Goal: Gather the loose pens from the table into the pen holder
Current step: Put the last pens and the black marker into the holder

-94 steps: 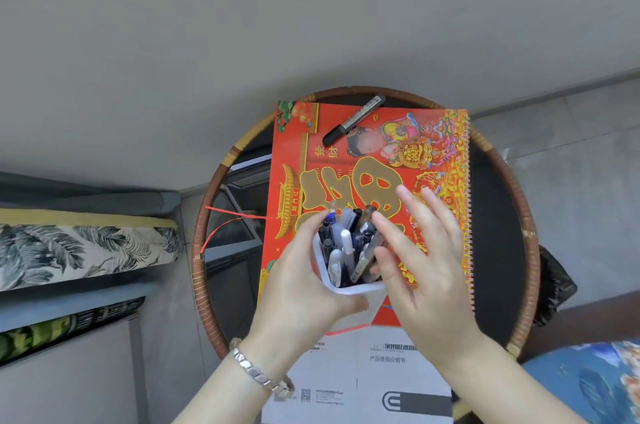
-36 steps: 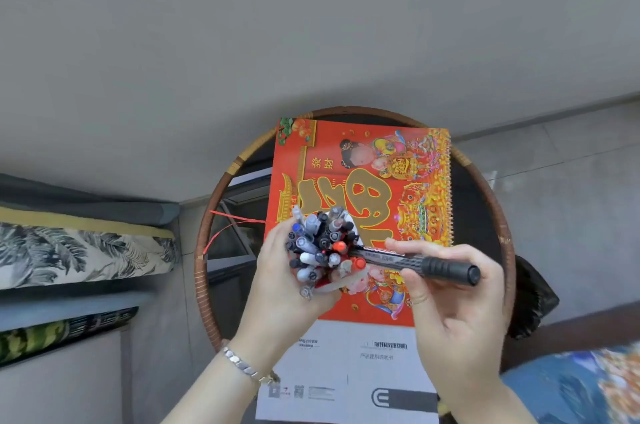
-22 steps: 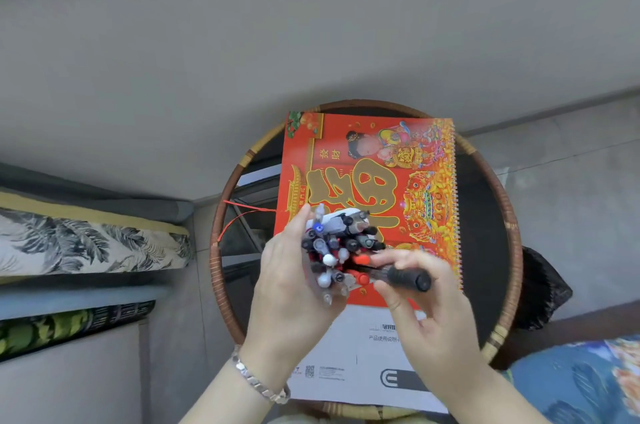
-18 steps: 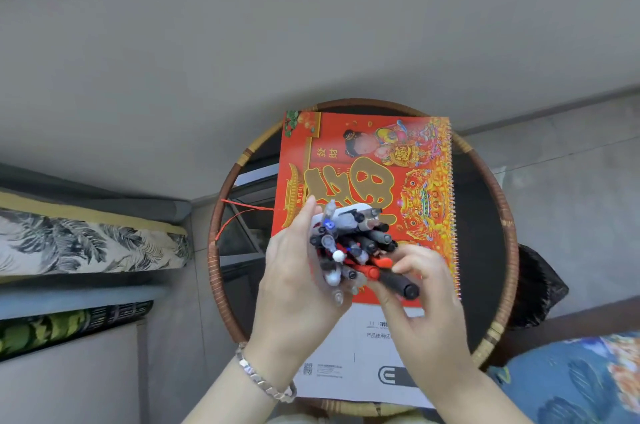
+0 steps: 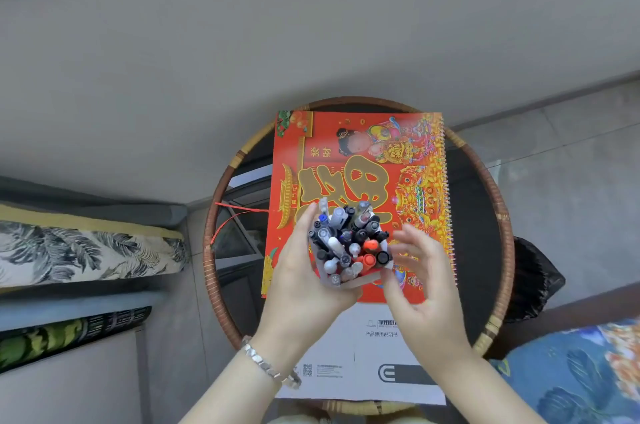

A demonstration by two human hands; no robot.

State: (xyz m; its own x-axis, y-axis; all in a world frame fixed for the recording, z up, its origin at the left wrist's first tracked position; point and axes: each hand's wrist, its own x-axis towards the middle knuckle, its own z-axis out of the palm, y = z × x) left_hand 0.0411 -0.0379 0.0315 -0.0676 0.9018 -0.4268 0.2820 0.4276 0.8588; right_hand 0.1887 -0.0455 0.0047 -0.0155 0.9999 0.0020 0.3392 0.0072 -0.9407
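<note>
A white pen holder (image 5: 360, 279) packed with several pens (image 5: 346, 240) is gripped by my left hand (image 5: 304, 281), tilted so the pen ends face the camera. Among them, at the holder's right side, sits a black marker (image 5: 382, 257) end-on beside two red-capped pens. My right hand (image 5: 420, 281) hovers just right of the holder with fingers spread and nothing in it. No loose pen shows on the table.
A round glass table with a woven rattan rim (image 5: 509, 236) carries a red spiral-bound calendar (image 5: 360, 160) and a white instruction sheet (image 5: 360, 354). A leaf-patterned cushion (image 5: 86, 250) lies to the left, blue floral fabric (image 5: 581, 368) at the lower right.
My right hand picked the black marker off the calendar's top, slid it into the holder and let go. My left hand tilted the holder toward the camera.
</note>
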